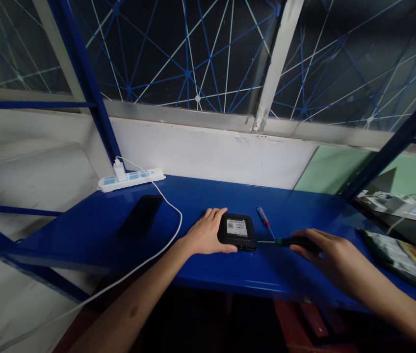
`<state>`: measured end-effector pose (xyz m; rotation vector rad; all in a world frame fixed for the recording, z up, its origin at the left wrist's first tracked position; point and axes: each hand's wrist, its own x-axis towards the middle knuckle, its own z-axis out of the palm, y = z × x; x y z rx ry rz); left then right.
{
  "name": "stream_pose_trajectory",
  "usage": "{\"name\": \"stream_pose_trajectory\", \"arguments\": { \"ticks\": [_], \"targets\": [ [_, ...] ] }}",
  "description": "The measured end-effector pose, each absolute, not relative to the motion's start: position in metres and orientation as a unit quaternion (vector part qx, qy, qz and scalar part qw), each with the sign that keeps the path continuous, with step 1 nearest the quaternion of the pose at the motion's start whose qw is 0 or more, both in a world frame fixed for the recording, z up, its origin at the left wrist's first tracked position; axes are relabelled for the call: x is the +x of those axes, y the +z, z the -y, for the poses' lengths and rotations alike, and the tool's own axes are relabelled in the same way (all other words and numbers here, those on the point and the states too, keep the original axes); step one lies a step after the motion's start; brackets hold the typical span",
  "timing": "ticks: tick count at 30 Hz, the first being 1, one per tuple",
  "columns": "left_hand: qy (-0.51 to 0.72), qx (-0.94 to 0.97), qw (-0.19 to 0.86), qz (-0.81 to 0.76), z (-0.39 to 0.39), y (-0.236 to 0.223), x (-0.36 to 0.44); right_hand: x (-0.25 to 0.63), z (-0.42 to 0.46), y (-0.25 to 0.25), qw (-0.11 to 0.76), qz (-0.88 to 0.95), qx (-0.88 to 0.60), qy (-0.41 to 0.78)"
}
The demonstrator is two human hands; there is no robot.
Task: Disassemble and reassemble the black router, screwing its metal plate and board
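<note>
My left hand (208, 231) grips the left side of a flat, black, box-shaped device (249, 226) on the blue table, with fingers along its far edge and the thumb along its near edge. A white printed label is on the device's upper face. In my right hand (318, 247) is a screwdriver (285, 241) with a dark handle, green at the front. Its thin metal shaft points left and reaches the device's right side; whether the tip is in contact I cannot tell. Just beyond the shaft lies a second, smaller screwdriver (263, 216) with a translucent handle and red collar.
A dark phone (141, 215) lies on the blue table (208, 191) to the left. Behind it sits a white power strip (134, 179) with a charger, whose white cable (169, 240) runs past my left arm. At right are a colourful packet (406, 260) and blue frame posts.
</note>
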<state>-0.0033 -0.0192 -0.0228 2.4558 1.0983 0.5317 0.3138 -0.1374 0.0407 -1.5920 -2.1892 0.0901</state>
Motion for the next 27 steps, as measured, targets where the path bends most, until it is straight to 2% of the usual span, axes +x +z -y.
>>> {"name": "stream_pose_trajectory", "arguments": {
  "ticks": [6,10,18,23,27],
  "targets": [
    [0.196,0.874,0.212,-0.391,0.021,-0.021,-0.003,0.364,0.136,0.045,0.245,0.752,-0.606,0.081],
    [0.200,0.871,0.219,-0.393,0.022,-0.019,-0.003,0.394,0.120,0.023,0.293,0.698,-0.649,0.076],
    [0.183,0.878,0.202,-0.394,0.023,-0.018,-0.003,0.376,0.079,-0.022,0.289,0.641,-0.711,0.030],
    [0.193,0.879,0.208,-0.382,0.023,-0.017,-0.004,0.373,0.063,-0.033,0.252,0.652,-0.715,-0.031],
    [0.187,0.884,0.215,-0.371,0.024,-0.015,-0.005,0.359,0.057,-0.028,0.196,0.666,-0.696,-0.185]
  ]
}}
